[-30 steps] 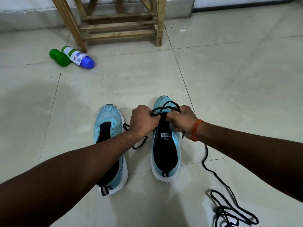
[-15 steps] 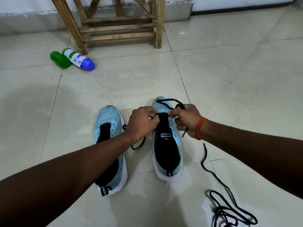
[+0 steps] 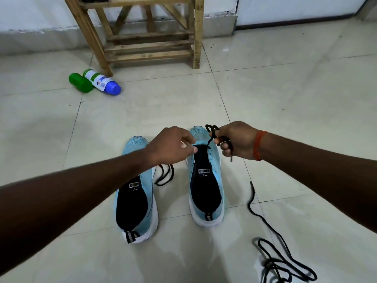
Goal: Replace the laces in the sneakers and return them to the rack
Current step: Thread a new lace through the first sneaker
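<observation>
Two light-blue sneakers stand side by side on the tiled floor, toes pointing away: the left sneaker (image 3: 136,190) and the right sneaker (image 3: 206,180). My right hand (image 3: 236,142) grips a black lace (image 3: 212,129) that runs up from the right sneaker's front eyelets. My left hand (image 3: 173,146) reaches over that shoe's tongue, its fingertips pinching at the tongue's front edge. The lace's other end (image 3: 165,174) loops on the floor between the shoes. A second black lace (image 3: 277,256) lies loose on the floor at the lower right.
A wooden rack (image 3: 151,33) stands against the wall straight ahead. A green bottle (image 3: 80,82) and a white bottle with a blue cap (image 3: 103,82) lie on the floor by the rack's left leg. Bare tiles surround the shoes.
My hands have drawn apart. My right hand has pulled the lace up and to the right, and the loop over the toe has shrunk. The view has tilted down and closer.
</observation>
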